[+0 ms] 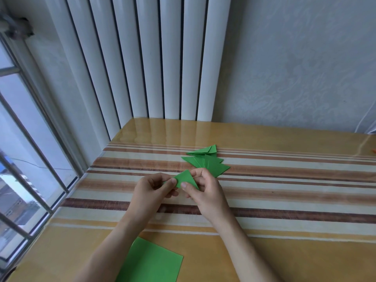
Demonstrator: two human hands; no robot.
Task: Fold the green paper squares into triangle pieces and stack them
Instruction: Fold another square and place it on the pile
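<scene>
While both hands hover just above the striped table (284, 180), I'm looking at one small green piece (186, 178) pinched between them: glossy, flat, bright green, folded down to a triangle with a sharp crease on its far edge. Left hand (154, 186) has thumb and fingers curled onto its left corner; right hand (205, 188) grips the right side, thumb pressed on the front face. So both are holding that same piece, up off the tabletop, near the middle of the table.

Counting now. One piece in hand. Just beyond the right hand, a fanned pile of folded triangles (205, 161) lies on the cloth, overlapping; I make out at least five or six, but the layers hide an exact number. One flat green sheet (150, 261) sits at the near edge, between the forearms, partly cut off by the frame.

White radiator (142, 58) behind, window (24, 159) at left.
</scene>
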